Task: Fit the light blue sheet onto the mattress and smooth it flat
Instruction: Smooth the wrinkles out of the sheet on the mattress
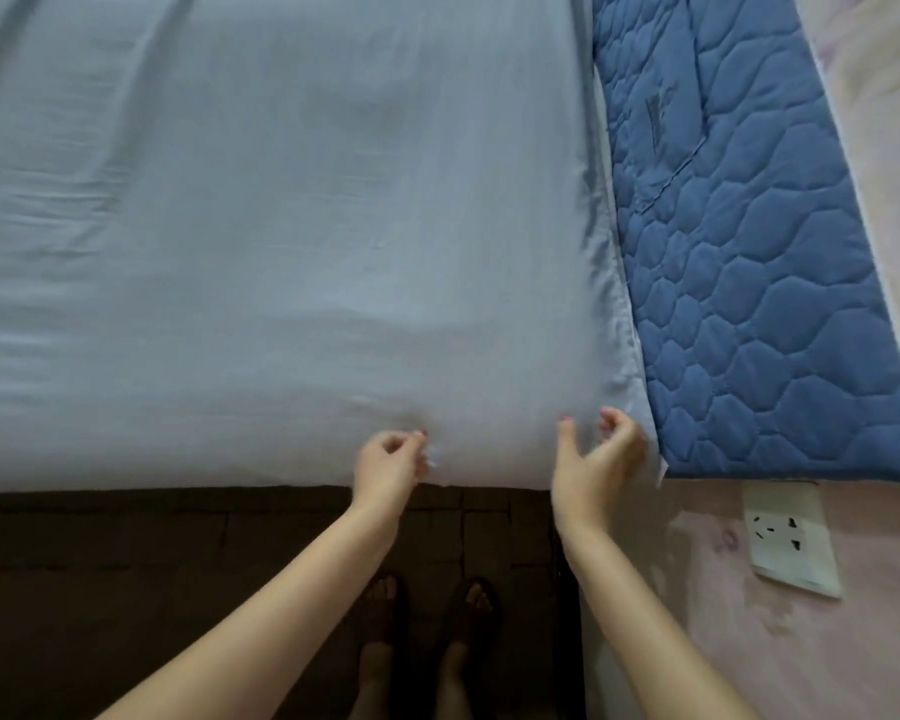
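Both hands work the near edge of the light blue sheet (pixel 281 226), which covers the mattress: the left hand (pixel 388 467) pinches a small fold, the right hand (pixel 596 457), fingers curled apart, hovers at the near right corner. Just right lies a quilted blue pad (pixel 749 252); a wall socket (pixel 788 535) sits nearer.

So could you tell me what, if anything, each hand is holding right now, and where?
The left hand pinches the light blue sheet at its near edge. The right hand hovers by the corner, fingers curled, gripping nothing visible.
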